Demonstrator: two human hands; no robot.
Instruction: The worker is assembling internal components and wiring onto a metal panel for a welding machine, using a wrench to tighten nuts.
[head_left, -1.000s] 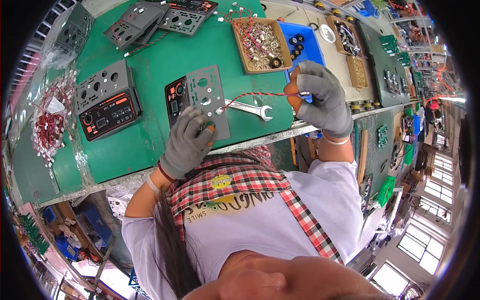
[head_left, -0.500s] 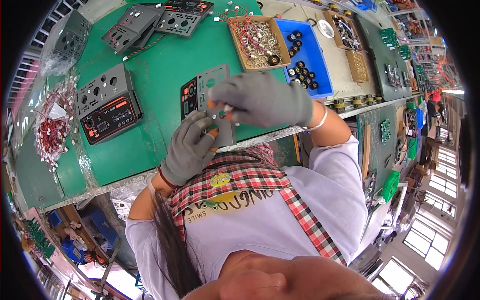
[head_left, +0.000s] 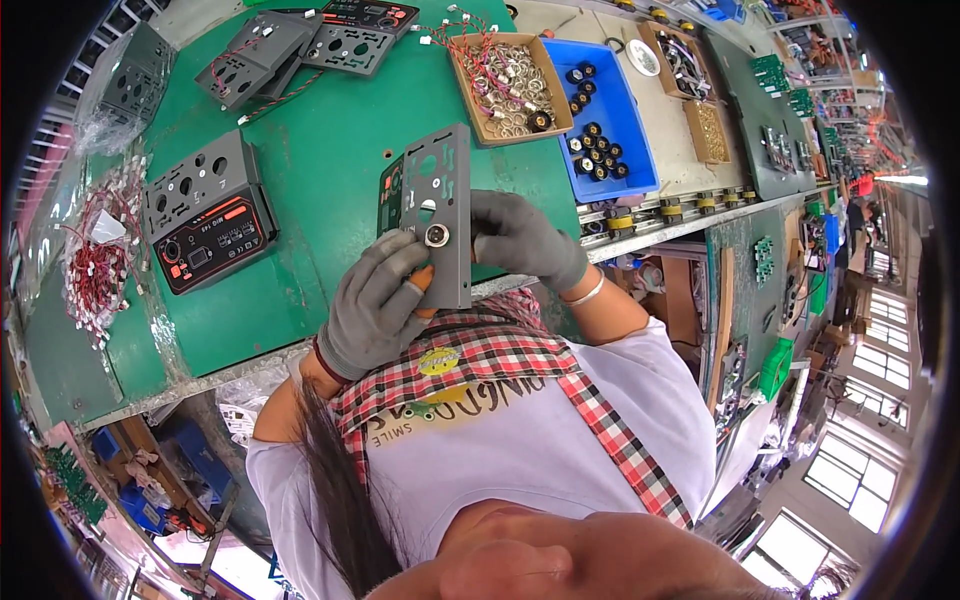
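Observation:
My left hand (head_left: 372, 305), in a grey glove with orange showing at the fingertips, grips the near left part of a grey metal front panel (head_left: 447, 180). The panel is tilted up on its edge above the bench, and its black-and-red label face (head_left: 391, 185) shows on the far left side. A round metal socket connector (head_left: 437, 236) sits in one of the panel's holes, near my left fingers. My gloved right hand (head_left: 525, 238) is curled behind the panel's right edge, close to the connector; its fingertips are hidden there.
A similar panel unit (head_left: 210, 215) lies left on the green bench (head_left: 310, 190), beside bundled red-and-white wires (head_left: 98, 265). More panels (head_left: 355, 50) lie at the back. A cardboard box of metal rings (head_left: 470, 108) and a blue tray (head_left: 640, 150) with black round parts stand right.
My right hand has gone from the panel's front, over the hole area, to behind its right edge. The panel has tilted up more, and the connector now shows in it.

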